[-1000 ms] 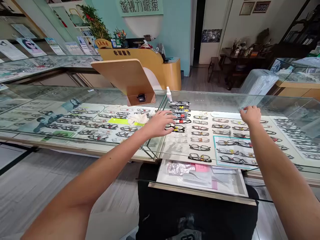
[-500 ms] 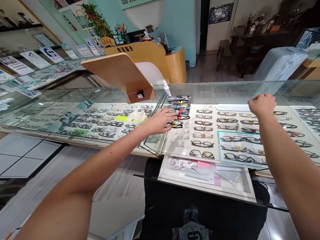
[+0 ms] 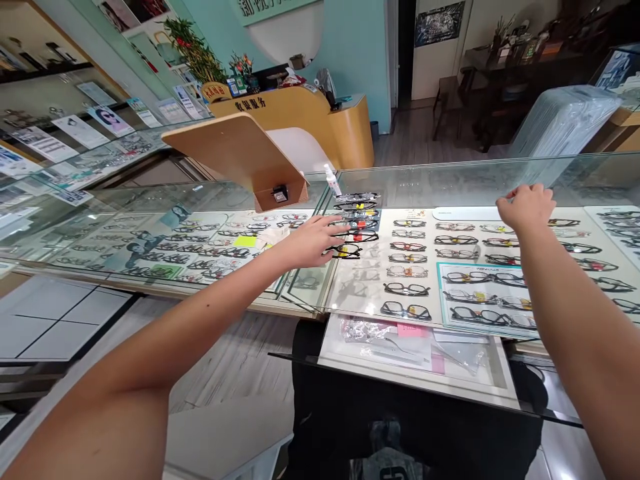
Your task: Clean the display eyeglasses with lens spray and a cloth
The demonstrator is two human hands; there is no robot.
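Note:
My left hand [image 3: 314, 241] reaches over the glass counter with its fingers stretched out and apart. Its fingertips are at the left ends of a column of eyeglasses [image 3: 364, 236] lying on the glass; whether they touch the frames I cannot tell. The nearest black eyeglasses [image 3: 349, 252] lie just below the fingers. On the right, my right hand [image 3: 527, 205] is over the counter, its fingers curled and facing away, so whatever they may hold is hidden. A small white bottle [image 3: 332, 180] stands behind the column.
Beneath the glass top [image 3: 480, 175] more spectacles lie in rows, some on a teal-edged card [image 3: 439, 293]. A tilted wooden stand [image 3: 235, 150] rises at the left. Close to my lap an open drawer [image 3: 415, 373] holds plastic bags and papers.
My left hand has drawn slightly back to the left, off the nearest black eyeglasses. My right hand keeps its place and pose. The view has shifted slightly.

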